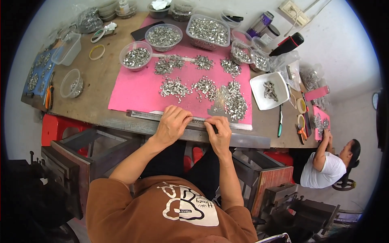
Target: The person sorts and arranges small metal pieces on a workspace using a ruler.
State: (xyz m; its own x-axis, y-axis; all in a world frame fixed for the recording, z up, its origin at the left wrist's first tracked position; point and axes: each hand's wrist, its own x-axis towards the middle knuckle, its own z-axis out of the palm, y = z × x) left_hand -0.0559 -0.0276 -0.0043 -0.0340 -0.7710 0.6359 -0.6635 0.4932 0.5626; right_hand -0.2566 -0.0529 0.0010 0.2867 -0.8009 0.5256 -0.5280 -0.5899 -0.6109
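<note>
Both my hands are at the front edge of the pink mat (133, 91), over a long narrow metal bar (148, 116). Between my fingertips runs a short segmented metal strip (198, 121). Its left end is pinched by my left hand (172, 124), whose fingers are bent and closed. My right hand (219, 133) pinches the other end with thumb and fingers. Small silvery metal pieces lie in several heaps behind my hands, among them a large heap (235, 101) at the right and a looser heap (173, 88) at the left. A flat grey metal piece (219, 106) touches the large heap.
Clear plastic tubs of metal pieces (208, 31) line the back. A white square dish (270, 91) holds more pieces at the right. Orange-handled pliers (49, 94) lie far left, a green-tipped tool (280, 121) on the right. A co-worker (326, 166) sits at the far right.
</note>
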